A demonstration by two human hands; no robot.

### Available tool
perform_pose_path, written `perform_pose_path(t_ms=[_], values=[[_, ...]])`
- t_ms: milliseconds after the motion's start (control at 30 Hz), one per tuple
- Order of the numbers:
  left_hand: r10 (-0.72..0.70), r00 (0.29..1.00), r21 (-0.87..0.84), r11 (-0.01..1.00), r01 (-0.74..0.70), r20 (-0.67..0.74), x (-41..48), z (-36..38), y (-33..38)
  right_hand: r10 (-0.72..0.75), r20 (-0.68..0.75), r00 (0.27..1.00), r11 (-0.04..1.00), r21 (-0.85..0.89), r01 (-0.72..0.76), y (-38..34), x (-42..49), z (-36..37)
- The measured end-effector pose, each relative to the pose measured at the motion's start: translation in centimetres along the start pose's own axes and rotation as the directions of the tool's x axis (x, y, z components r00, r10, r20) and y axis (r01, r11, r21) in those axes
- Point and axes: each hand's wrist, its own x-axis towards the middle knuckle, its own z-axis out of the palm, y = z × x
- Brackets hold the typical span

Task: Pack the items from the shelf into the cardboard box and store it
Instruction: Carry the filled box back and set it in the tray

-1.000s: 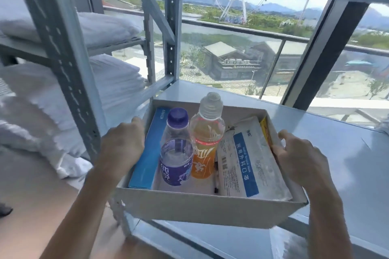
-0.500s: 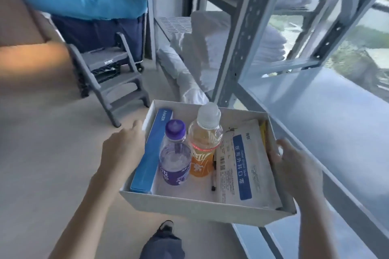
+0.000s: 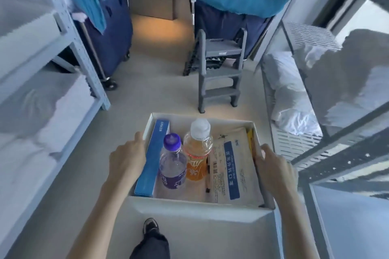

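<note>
The left hand's fingers (image 3: 137, 140) curl over the left wall of the cardboard box (image 3: 197, 214), and the right hand's fingers (image 3: 265, 149) clamp the right wall, so both hands grip the box from opposite sides and carry it level in the air above the floor (image 3: 164, 99), clear of any shelf. That level, two-sided hold looks meant to keep the standing bottles from toppling. Just inside the left fingers a blue Anker carton (image 3: 152, 159) lies along the wall; beside it stand a purple-capped bottle (image 3: 172, 164) and an orange drink bottle (image 3: 196, 149), touching each other. A pen (image 3: 208, 176) lies between the bottles and a flat mask packet (image 3: 230, 170), which leans toward the right fingers with a yellow item (image 3: 251, 140) wedged behind it. Packing seems finished; storing remains. Beyond the fingers, well apart, is a grey step stool (image 3: 221, 69), with blue laundry carts (image 3: 113, 33) behind it and shelving with white linens (image 3: 290, 99) to either side
</note>
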Motion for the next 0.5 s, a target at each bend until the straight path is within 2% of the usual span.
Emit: perform_pose_path(t_ms=[200, 333, 500], values=[[-0.199, 0.980, 0.038, 0.979, 0.198, 0.009, 4.7, -1.5, -10.1, -0.206, 0.011, 0.979, 0.979, 0.013, 0.205, -12.7, 5.4, 2.0], [-0.355, 0.935, -0.069, 0.933, 0.353, -0.011, 6.6, -3.0, -15.5, -0.301, -0.007, 0.954, 0.954, -0.002, 0.301, -20.1, 8.2, 3.2], [-0.467, 0.884, 0.003, 0.884, 0.467, -0.006, 6.7, -4.2, -21.4, -0.445, 0.027, 0.895, 0.895, 0.005, 0.445, -28.3, 10.9, 4.8]])
